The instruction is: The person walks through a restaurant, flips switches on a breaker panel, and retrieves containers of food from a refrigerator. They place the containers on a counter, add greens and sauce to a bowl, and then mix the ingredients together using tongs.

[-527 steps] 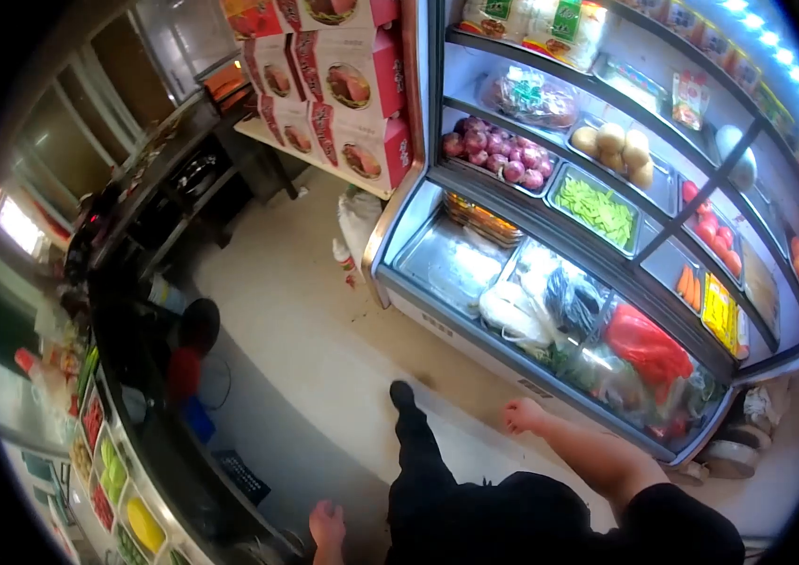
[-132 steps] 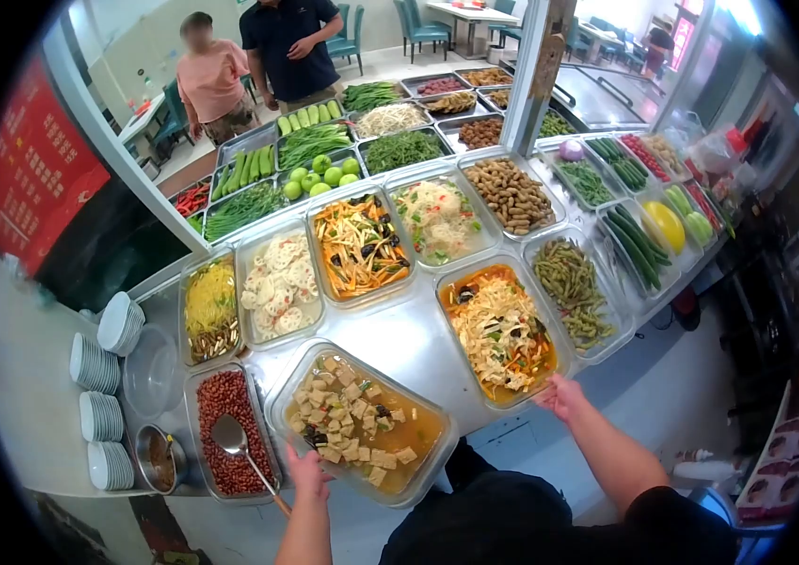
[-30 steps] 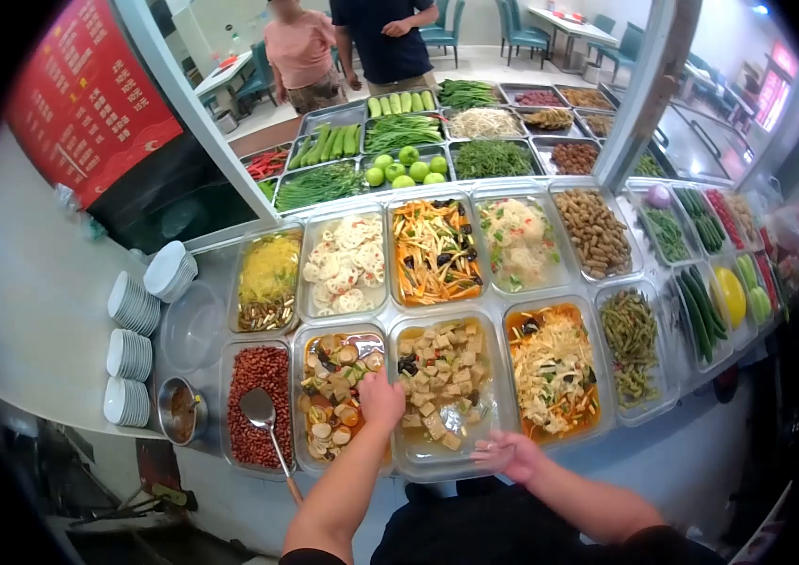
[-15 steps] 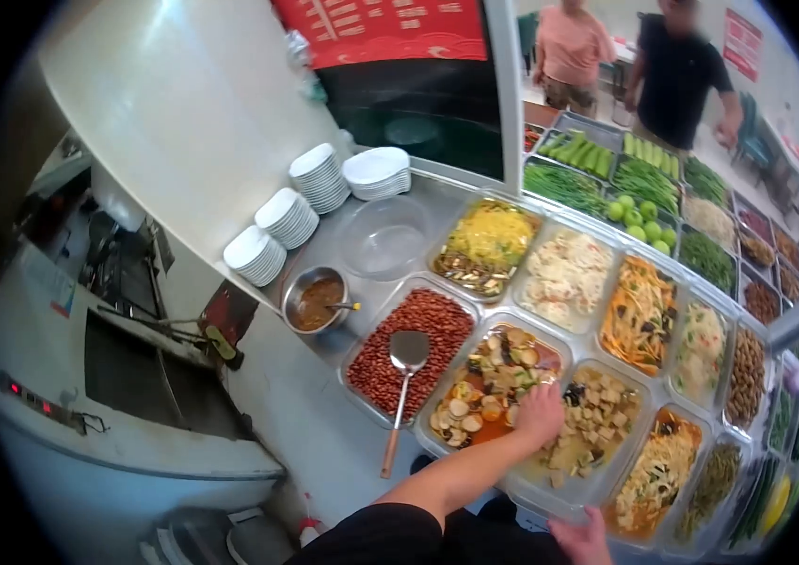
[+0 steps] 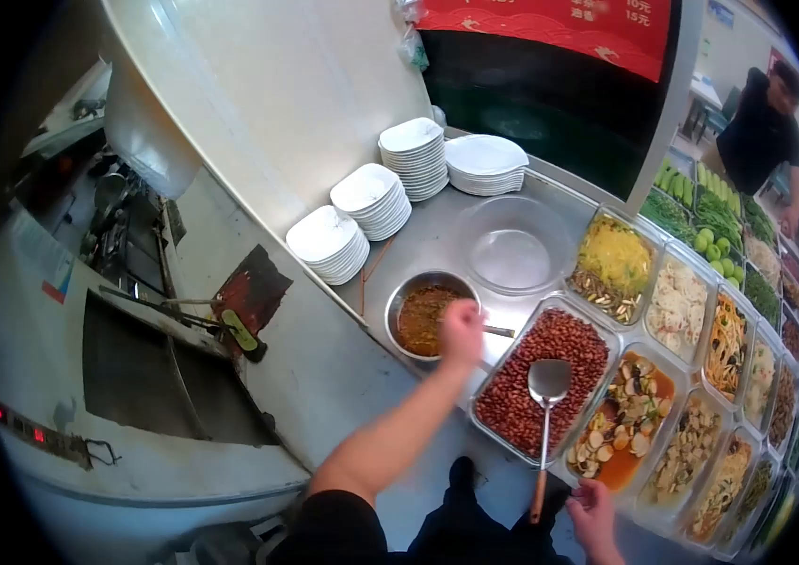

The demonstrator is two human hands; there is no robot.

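Note:
My left hand (image 5: 462,331) reaches over the metal bowl (image 5: 394,318) of brown sauce, its fingers curled together. Whatever they hold, if anything, is hidden. A spoon handle (image 5: 499,330) sticks out over the bowl's right rim, just beside the hand. My right hand (image 5: 593,511) is low at the front edge of the trays, below the tray of sliced vegetables in red-orange oil (image 5: 627,414); its fingers are loosely bent and apart, with nothing visible in them. Between my hands, a spatula (image 5: 548,381) rests on the tray of red peanuts (image 5: 522,386), wooden handle pointing toward me.
Stacks of white plates (image 5: 328,235) stand along the back wall, near a clear plastic basin (image 5: 517,259). More food trays (image 5: 677,306) run to the right. A person in dark clothes (image 5: 762,132) is across the counter. A stove area (image 5: 174,377) lies left.
My left hand has moved left from the vegetable and tofu trays to the sauce bowl. The view has turned left, and the person across the counter is leaning.

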